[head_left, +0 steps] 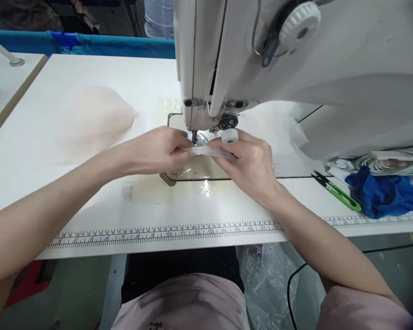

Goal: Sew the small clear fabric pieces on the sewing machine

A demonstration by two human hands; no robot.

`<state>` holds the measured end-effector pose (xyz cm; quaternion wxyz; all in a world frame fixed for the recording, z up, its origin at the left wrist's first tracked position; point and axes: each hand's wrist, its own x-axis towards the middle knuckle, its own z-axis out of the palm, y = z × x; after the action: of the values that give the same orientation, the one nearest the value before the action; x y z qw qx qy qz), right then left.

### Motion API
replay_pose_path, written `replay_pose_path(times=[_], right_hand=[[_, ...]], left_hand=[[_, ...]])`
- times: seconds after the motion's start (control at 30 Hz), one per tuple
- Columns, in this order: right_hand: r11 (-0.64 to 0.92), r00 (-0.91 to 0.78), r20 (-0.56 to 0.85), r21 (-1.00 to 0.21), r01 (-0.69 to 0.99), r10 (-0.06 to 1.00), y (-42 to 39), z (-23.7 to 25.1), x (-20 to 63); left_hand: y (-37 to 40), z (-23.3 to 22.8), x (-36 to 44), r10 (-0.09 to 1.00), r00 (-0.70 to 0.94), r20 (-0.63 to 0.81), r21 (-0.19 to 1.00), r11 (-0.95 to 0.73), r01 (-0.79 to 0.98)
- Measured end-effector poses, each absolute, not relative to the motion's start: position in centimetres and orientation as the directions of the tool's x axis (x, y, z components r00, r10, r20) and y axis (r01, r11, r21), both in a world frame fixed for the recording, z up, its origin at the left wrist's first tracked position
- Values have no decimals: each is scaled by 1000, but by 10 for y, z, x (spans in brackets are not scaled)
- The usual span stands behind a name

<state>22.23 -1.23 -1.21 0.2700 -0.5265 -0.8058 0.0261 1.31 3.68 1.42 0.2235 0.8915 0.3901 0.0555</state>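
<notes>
A narrow strip of thin white fabric (203, 150) is stretched between my two hands, just in front of the sewing machine's presser foot (194, 136). My left hand (170, 149) pinches its left end, fingers closed. My right hand (249, 160) grips the right part of the strip, thumb and fingers closed, under the machine's white knob (229, 135). The white sewing machine (206, 59) stands over both hands. Whether the strip touches the needle plate cannot be made out.
A sheer pale fabric piece (99, 114) lies on the left of the white table (151, 73); white fabric (271, 133) lies behind my right hand. Green thread snips (340, 192), blue cloth (385, 192) and a coiled white band (392, 160) sit at right. A printed ruler (168, 234) runs along the front edge.
</notes>
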Motion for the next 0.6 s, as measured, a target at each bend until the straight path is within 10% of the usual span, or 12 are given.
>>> replay_pose_path(times=[0.4, 0.5, 0.6], right_hand=[[459, -360, 299, -401, 793, 884, -14, -7, 219], [531, -470, 249, -346, 774, 847, -20, -8, 221], [664, -598, 303, -213, 717, 742, -22, -14, 223]], left_hand=[[27, -6, 2, 678, 725, 119, 674, -592, 443], [15, -21, 1, 596, 759, 261, 543, -741, 395], [3, -34, 0, 426, 798, 427, 162, -904, 395]])
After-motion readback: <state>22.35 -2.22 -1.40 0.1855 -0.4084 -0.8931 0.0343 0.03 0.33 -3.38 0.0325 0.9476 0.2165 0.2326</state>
